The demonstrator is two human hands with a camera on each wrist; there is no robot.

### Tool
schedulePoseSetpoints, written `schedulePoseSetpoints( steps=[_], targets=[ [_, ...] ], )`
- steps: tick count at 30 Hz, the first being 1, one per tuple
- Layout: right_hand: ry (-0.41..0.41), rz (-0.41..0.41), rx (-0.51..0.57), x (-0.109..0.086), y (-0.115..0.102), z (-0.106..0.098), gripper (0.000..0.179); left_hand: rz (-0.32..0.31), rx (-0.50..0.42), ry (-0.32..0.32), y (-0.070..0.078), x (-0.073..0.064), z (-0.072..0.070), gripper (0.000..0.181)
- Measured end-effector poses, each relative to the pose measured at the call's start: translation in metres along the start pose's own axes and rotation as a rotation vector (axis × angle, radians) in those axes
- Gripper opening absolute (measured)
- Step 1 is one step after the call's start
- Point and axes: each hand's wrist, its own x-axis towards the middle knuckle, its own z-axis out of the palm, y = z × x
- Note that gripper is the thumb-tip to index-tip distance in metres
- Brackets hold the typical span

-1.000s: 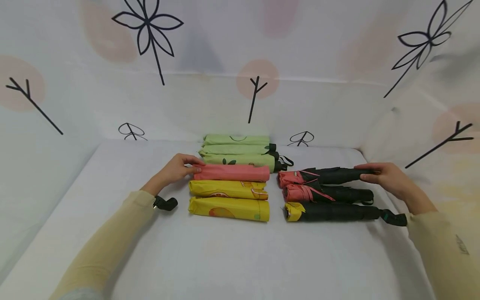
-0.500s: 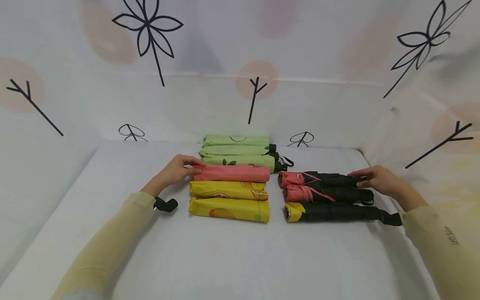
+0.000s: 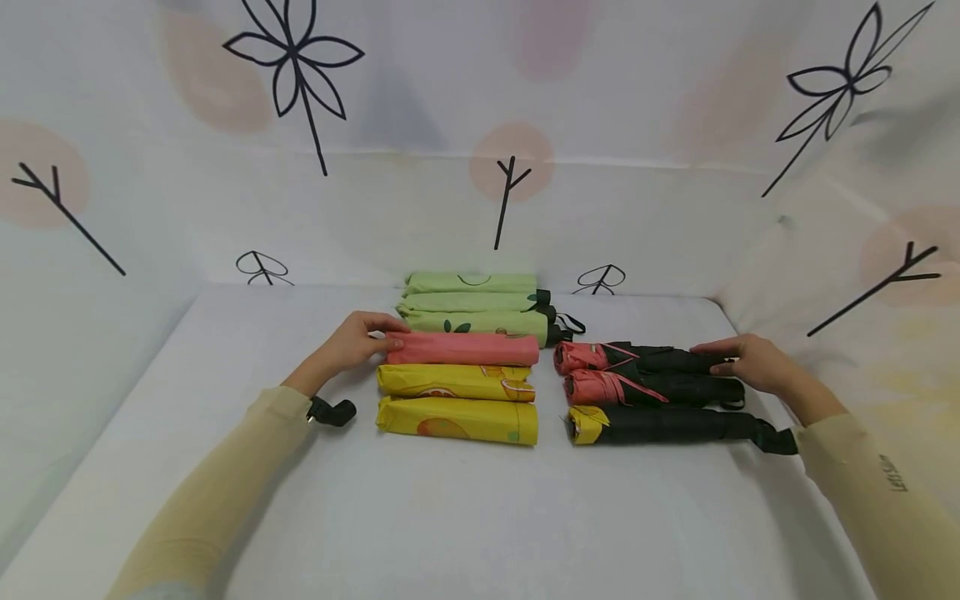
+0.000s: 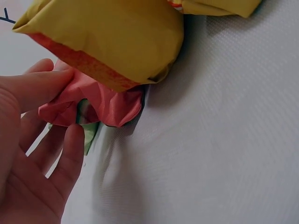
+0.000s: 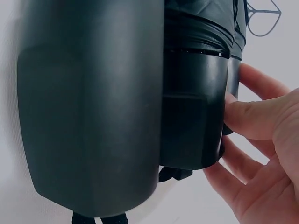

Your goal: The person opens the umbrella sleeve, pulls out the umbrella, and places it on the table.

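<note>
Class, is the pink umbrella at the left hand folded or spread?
Folded: the head view shows the pink umbrella as a slim bundle.

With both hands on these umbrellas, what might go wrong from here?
The left hand holds one end of the pink umbrella close beside a yellow umbrella, so shifting it might disturb that one. The right hand grips the farther black-and-pink umbrella; its close neighbour could roll.
</note>
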Motion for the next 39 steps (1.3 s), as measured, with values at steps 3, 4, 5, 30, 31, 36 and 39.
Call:
schedulePoseSetpoints(
  steps=[3, 4, 5, 30, 31, 36, 39],
  targets=[
    [-0.002, 0.0, -0.001, -0.001, 0.0, 0.0, 0.042, -0.001, 0.005, -0.001, 0.0, -0.001, -0.001, 0.03],
    [0.0, 0.001, 0.0, -0.001, 0.001, 0.0, 0.042, -0.001, 0.007, 0.002, 0.0, -0.001, -0.002, 0.03],
    [0.001, 0.001, 0.001, -0.001, 0.002, 0.0, 0.042, 0.002, 0.011, 0.006, 0.0, -0.001, -0.002, 0.03],
    [0.217, -0.098, 0.128, 0.014, -0.054, -0.014, 0.037, 0.074, 0.026, 0.045, 0.028, 0.018, -0.029, 0.025],
    [0.221, -0.101, 0.15, 0.017, -0.058, -0.013, 0.037, 0.07, 0.038, 0.042, 0.029, 0.02, -0.029, 0.025],
    [0.215, -0.11, 0.246, 0.034, -0.08, -0.009, 0.04, 0.069, 0.092, 0.01, 0.035, 0.033, -0.029, 0.027],
    [0.194, -0.12, 0.318, 0.048, -0.094, -0.005, 0.041, 0.077, 0.112, -0.017, 0.036, 0.042, -0.027, 0.028]
  ],
)
